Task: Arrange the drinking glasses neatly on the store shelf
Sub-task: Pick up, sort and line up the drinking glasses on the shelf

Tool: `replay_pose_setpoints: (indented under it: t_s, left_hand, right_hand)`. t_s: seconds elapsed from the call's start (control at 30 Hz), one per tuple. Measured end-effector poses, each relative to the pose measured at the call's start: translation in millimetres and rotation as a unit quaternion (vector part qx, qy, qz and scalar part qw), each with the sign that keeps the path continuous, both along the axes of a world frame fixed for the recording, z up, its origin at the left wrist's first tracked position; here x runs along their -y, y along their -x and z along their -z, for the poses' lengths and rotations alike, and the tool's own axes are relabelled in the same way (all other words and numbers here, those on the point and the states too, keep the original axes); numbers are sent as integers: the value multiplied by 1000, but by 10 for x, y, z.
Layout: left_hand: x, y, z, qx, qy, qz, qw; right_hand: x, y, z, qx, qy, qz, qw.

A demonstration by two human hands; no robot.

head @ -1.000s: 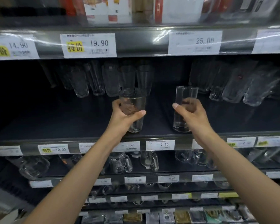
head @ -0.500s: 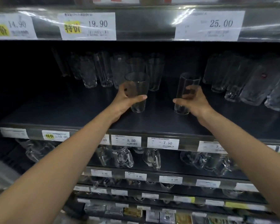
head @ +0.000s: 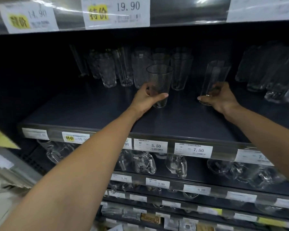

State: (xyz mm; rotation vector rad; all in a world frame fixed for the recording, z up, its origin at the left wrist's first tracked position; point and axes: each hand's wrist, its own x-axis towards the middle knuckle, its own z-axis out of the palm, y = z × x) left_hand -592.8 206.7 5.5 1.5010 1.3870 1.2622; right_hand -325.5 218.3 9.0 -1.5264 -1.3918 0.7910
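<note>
Tags [head: 150, 145] line the front lip of the shelf [head: 90, 112]. Past them, the left hand [head: 146, 99] wraps the lower half of a tumbler [head: 159, 80], and the right hand [head: 222, 99] grips a tall glass [head: 213, 77] near its base. Both glasses are mid-shelf and roughly upright; I cannot tell whether their bases touch the board. A back row [head: 123, 69] stands just behind. This looks like the placing step. Next, each glass needs easing back into line without knocking its neighbours.
</note>
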Motion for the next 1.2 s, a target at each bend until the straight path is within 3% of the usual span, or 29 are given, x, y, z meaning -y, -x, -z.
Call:
replay_pose_setpoints:
  t_s: [0.73,1.2]
  left_hand:
    - [-351,107,42,-56,-25,39,997]
    - [-457,125,34,-89,-27,44,995]
  right_hand:
    - [-403,124,14,112,-38,54,991]
    - [-792,83,41,70,-32,49,996]
